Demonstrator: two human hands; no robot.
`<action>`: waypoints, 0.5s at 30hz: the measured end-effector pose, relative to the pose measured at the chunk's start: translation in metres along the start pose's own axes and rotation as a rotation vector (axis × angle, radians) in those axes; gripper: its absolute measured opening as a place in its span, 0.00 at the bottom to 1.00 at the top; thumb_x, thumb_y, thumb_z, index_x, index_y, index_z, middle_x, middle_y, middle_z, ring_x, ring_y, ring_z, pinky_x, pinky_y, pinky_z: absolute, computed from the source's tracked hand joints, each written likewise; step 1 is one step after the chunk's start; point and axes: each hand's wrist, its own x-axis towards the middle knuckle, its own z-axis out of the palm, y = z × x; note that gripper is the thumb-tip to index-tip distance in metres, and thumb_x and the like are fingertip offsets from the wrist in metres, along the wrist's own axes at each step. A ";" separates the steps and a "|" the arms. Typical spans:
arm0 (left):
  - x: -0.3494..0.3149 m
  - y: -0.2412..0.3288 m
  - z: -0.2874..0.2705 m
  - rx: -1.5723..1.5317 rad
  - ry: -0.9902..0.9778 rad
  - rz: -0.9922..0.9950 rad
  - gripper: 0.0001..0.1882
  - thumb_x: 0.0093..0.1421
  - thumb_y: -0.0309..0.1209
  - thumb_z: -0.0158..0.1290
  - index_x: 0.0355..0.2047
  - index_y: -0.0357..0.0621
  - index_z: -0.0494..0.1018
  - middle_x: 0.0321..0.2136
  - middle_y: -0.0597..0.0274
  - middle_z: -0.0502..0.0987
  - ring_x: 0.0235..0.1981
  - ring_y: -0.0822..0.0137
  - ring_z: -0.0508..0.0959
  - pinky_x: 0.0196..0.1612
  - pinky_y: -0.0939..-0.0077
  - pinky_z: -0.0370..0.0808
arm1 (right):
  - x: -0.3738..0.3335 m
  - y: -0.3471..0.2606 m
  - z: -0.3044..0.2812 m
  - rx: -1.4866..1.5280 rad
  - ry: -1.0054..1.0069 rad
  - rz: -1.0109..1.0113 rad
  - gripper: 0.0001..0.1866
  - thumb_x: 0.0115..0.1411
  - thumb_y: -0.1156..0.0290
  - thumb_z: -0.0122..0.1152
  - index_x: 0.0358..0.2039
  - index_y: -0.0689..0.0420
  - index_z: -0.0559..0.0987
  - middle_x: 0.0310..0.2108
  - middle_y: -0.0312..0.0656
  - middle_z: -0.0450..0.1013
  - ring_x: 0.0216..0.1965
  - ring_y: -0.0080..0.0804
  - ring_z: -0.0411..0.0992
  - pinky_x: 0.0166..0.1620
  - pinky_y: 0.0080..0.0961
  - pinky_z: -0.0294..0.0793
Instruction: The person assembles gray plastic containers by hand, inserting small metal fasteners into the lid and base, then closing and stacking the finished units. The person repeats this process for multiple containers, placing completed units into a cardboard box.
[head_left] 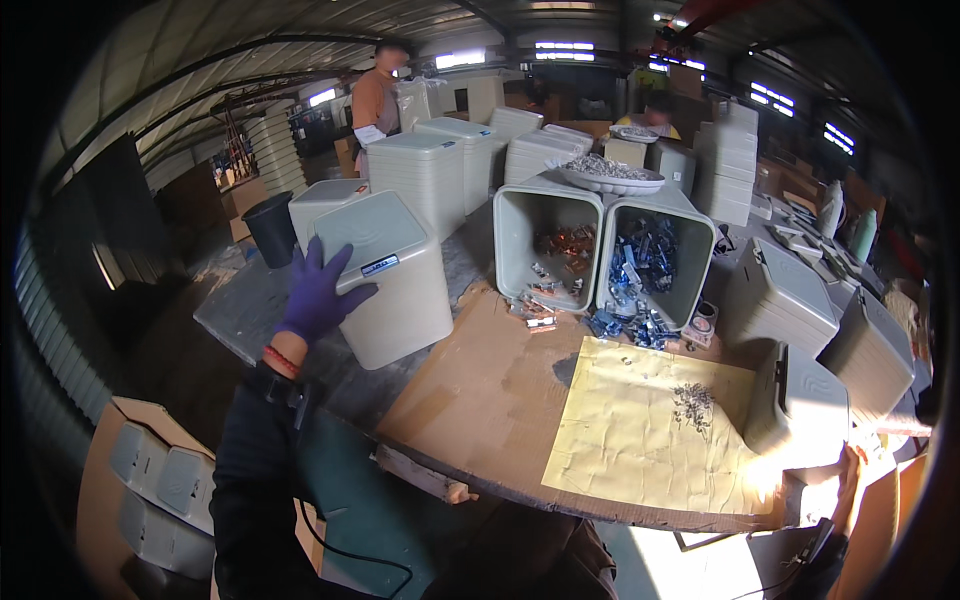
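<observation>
The left grip (317, 292), one purple-gloved hand, is spread flat with fingers splayed on the lid of one pale grey bin (405, 295), not closed around it; the thumb reaches toward the blue label (380, 265) on its front. This bin stands slightly tilted on the left part of the table (345, 385). The right grip (852, 485) is at the table's right edge, close by the lower corner of one tilted grey bin (805, 400); glare hides its fingers, so I cannot tell whether it grasps that bin.

Between the hands, farther back, two uncovered bins lie side by side on their sides, mouths toward the person: the left one (512, 235) contains copper-coloured pieces (570, 245), the right one (703, 265) blue clips (645, 255), some spilling out in front. Above them sits one white tray (615, 186) heaped with small metal parts (597, 166). One yellow sheet (620, 430) lies on one brown cardboard sheet (465, 360), with one loose cluster of small metal bits (692, 405) on it, too many to count.

One black bucket (270, 230) is beyond the left hand. One cardboard box (103, 455) at lower left holds at least three grey bins (165, 520). At least two other people are farther back, one in an orange top (372, 100).
</observation>
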 end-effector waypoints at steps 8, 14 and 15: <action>-0.037 0.100 -0.055 -0.599 0.140 0.325 0.48 0.58 0.44 0.64 0.71 0.37 0.54 0.70 0.38 0.56 0.71 0.40 0.57 0.70 0.49 0.58 | 0.014 -0.151 -0.089 0.524 0.162 -0.292 0.30 0.62 0.83 0.53 0.65 0.58 0.68 0.39 0.39 0.73 0.38 0.29 0.72 0.41 0.24 0.72; -0.072 0.212 -0.044 -1.066 -0.352 0.651 0.46 0.63 0.41 0.62 0.69 0.25 0.52 0.69 0.39 0.56 0.71 0.49 0.60 0.68 0.57 0.61 | -0.122 -0.373 -0.139 1.020 -0.520 -0.613 0.24 0.60 0.86 0.58 0.58 0.61 0.73 0.44 0.45 0.81 0.46 0.31 0.80 0.47 0.27 0.80; -0.079 0.225 -0.038 -1.027 -0.413 0.694 0.39 0.64 0.37 0.60 0.69 0.32 0.56 0.70 0.38 0.54 0.71 0.48 0.58 0.70 0.57 0.59 | -0.151 -0.396 -0.143 1.196 -0.680 -0.546 0.21 0.63 0.83 0.61 0.57 0.62 0.73 0.45 0.47 0.81 0.48 0.34 0.80 0.51 0.29 0.79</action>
